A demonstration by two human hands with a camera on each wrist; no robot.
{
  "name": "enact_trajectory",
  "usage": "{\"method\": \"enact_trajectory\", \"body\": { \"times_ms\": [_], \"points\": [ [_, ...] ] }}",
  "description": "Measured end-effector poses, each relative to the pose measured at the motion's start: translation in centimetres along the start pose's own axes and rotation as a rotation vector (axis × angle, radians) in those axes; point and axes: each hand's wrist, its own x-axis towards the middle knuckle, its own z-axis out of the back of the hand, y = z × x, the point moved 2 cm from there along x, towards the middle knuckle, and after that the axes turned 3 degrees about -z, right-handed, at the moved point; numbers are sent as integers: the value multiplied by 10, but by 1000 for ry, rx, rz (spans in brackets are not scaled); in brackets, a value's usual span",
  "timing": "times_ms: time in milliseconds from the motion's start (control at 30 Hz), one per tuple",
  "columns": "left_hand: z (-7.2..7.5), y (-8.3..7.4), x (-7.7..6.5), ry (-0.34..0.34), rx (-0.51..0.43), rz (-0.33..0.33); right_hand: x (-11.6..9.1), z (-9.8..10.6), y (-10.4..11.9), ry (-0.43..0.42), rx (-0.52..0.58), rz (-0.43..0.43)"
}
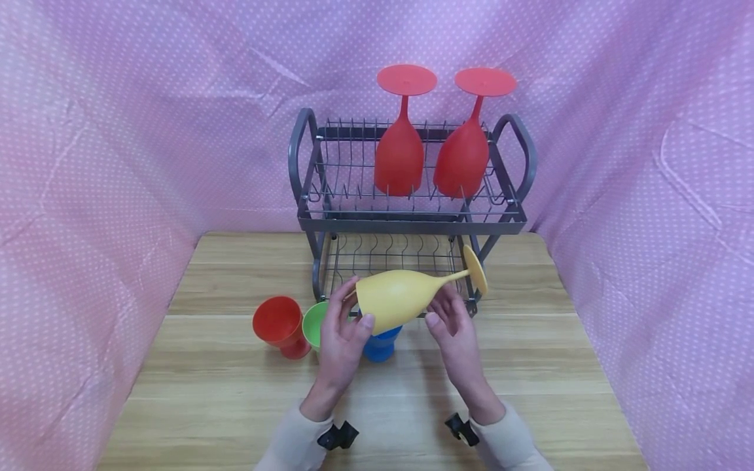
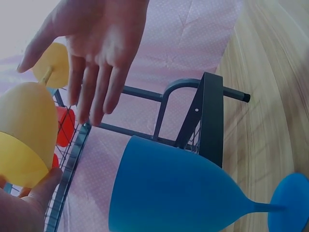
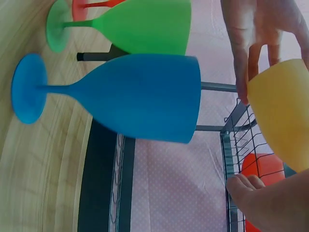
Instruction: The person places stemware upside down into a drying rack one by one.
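A yellow plastic goblet [image 1: 396, 297] lies sideways in the air before the dish rack, its base toward the right. My left hand [image 1: 341, 347] pinches it at the rim end, thumb [image 2: 46, 186] in front and fingers behind. Beneath the stem my right hand [image 1: 458, 343] is held with its fingers extended, beside the goblet; the left wrist view shows the right palm [image 2: 104, 38] spread and apart from the bowl. Upright on the table stand a blue goblet [image 3: 140, 96], a green goblet [image 3: 145, 24] and a red goblet [image 1: 278, 320]. My left hand partly hides the green and blue ones.
A two-tier dark metal dish rack [image 1: 412, 226] stands at the table's back. Its top tier bears two upside-down red goblets, one on the left [image 1: 399, 160] and a tilted one on the right [image 1: 462, 160]. Pink dotted cloth [image 1: 118, 163] surrounds the wooden table [image 1: 235, 405].
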Motion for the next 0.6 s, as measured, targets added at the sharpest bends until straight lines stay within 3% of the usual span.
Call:
{"method": "enact_trajectory", "body": {
  "times_ms": [200,600],
  "points": [
    [-2,1,-1,1,-7,-7,0,-7,2,14,66,2],
    [-7,2,-2,0,-38,4,0,-14,9,-10,63,13]
  ]
}}
